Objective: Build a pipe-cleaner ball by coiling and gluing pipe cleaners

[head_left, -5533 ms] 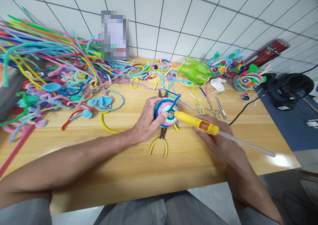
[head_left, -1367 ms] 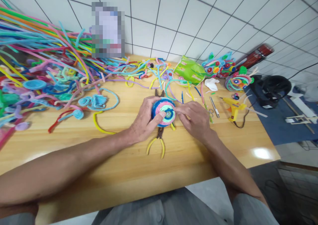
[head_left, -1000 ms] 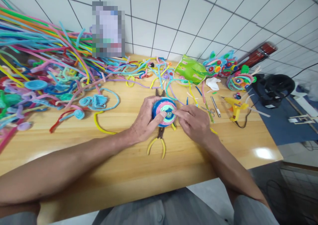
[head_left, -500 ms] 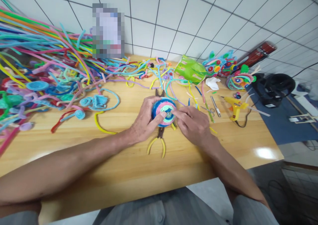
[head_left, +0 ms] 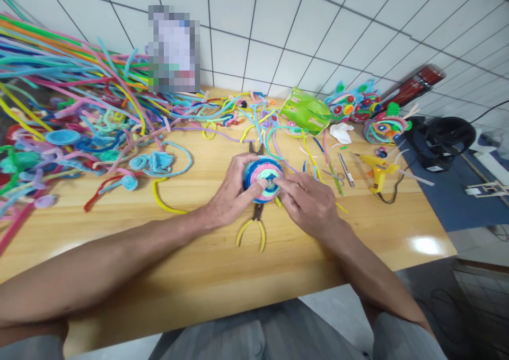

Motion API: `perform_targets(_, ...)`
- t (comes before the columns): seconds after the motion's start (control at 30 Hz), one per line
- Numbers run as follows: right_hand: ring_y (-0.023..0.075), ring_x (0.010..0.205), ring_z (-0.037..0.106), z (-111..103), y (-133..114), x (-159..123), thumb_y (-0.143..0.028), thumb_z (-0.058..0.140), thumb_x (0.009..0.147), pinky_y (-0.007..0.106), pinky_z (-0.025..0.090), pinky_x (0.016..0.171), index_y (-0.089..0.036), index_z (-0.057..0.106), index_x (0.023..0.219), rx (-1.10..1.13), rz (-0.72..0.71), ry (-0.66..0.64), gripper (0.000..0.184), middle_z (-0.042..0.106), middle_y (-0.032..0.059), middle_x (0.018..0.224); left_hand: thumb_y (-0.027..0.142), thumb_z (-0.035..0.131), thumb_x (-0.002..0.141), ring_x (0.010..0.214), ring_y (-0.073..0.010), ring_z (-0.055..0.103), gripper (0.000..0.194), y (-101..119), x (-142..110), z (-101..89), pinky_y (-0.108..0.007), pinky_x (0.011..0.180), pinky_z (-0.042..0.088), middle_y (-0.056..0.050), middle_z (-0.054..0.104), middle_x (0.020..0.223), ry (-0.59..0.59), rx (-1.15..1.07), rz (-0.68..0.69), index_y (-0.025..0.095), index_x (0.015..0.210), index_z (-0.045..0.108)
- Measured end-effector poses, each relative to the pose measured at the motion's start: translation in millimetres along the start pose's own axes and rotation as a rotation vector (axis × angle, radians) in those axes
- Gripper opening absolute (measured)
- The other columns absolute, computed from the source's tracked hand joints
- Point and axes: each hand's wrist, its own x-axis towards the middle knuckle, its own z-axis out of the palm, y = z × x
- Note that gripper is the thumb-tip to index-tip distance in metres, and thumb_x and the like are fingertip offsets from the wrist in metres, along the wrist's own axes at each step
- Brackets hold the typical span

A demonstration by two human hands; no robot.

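While left grip (head_left: pixel 234 190) holds round coil (head_left: pixel 269 174), spiral face up, right grip (head_left: pixel 311 202) at centre, its hold unclear

The left hand (head_left: pixel 235 190) grips, thumb (head_left: pixel 256 189) on top; the right hand (head_left: pixel 312 203) points a finger (head_left: pixel 285 186) just beside that thumb, forearms (head_left: pixel 119 262) angled inward.

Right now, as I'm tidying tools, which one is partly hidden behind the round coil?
The yellow-handled pliers: the round coil covers their middle, while the yellow glue gun and slim white tool lie farther right.
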Motion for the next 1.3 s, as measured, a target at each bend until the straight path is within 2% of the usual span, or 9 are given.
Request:
perform_targets(0.3, 0.0192, 0.091, 0.077, -3, -1, 2, -0.002, 0.061, 0.093, 0.029, 0.062, 0.08, -0.02, 0.069, 0.121, -0.026, -0.028, -0.015, 0.033, 0.08, 0.0076, 0.097, 0.054, 0.061, 0.102, 0.138, -0.0288, 0.051, 0.052, 0, 1, -2.3, -0.05, 0.122, 0.041, -0.011, 0.051, 0.146, -0.046, -0.084, -0.101, 0.027, 0.142, 0.042)
perform_targets(0.5, 0.0199, 0.095, 0.077, -2, 0, -2, -0.001, 0.061, 0.092, 0.031, 0.062, 0.085, -0.021, 0.068, 0.128, -0.001, -0.017, -0.031, 0.042, 0.08, 0.0082, 0.1, 0.051, 0.061, 0.101, 0.138, -0.029, 0.051, 0.05, 1, 1, -3.2, -0.049, 0.122, 0.04, -0.011, 0.052, 0.144, -0.049, -0.083, -0.09, 0.026, 0.141, 0.043)
perform_targets(0.6, 0.0206, 0.095, 0.077, -3, -1, -1, -0.002, 0.061, 0.092, 0.031, 0.063, 0.085, -0.019, 0.069, 0.126, 0.006, -0.015, -0.03, 0.039, 0.08, 0.0091, 0.099, 0.049, 0.062, 0.1, 0.134, -0.029, 0.054, 0.051, 0, 4, -5.2, -0.048, 0.119, 0.044, -0.011, 0.054, 0.143, -0.056, -0.062, -0.095, 0.025, 0.141, 0.044)
perform_targets(0.77, 0.0211, 0.092, 0.078, -4, -1, 0, -0.002, 0.061, 0.094, 0.032, 0.063, 0.081, -0.018, 0.07, 0.122, 0.006, -0.014, -0.02, 0.034, 0.08, 0.0098, 0.097, 0.049, 0.061, 0.101, 0.138, -0.031, 0.053, 0.052, 1, 9, -10.1, -0.051, 0.121, 0.041, -0.012, 0.057, 0.148, -0.11, 0.057, -0.001, 0.025, 0.145, 0.048)
perform_targets(0.9, 0.0205, 0.093, 0.078, -4, 0, -1, -0.003, 0.061, 0.094, 0.031, 0.064, 0.082, -0.021, 0.07, 0.122, 0.035, 0.011, -0.011, 0.034, 0.081, 0.0089, 0.098, 0.047, 0.057, 0.104, 0.138, -0.0294, 0.053, 0.049, 4, 8, -9.3, -0.049, 0.122, 0.039, -0.011, 0.06, 0.147, -0.09, 0.167, 0.081, 0.024, 0.147, 0.051)
perform_targets(1.3, 0.0208, 0.093, 0.078, -4, 0, -2, -0.004, 0.062, 0.094, 0.032, 0.064, 0.08, -0.022, 0.07, 0.122, 0.116, 0.055, -0.012, 0.034, 0.08, 0.0086, 0.1, 0.042, 0.055, 0.104, 0.136, -0.028, 0.053, 0.044, 9, 4, -2.4, -0.048, 0.118, 0.042, -0.012, 0.059, 0.143, -0.017, 0.237, 0.105, 0.022, 0.143, 0.051)
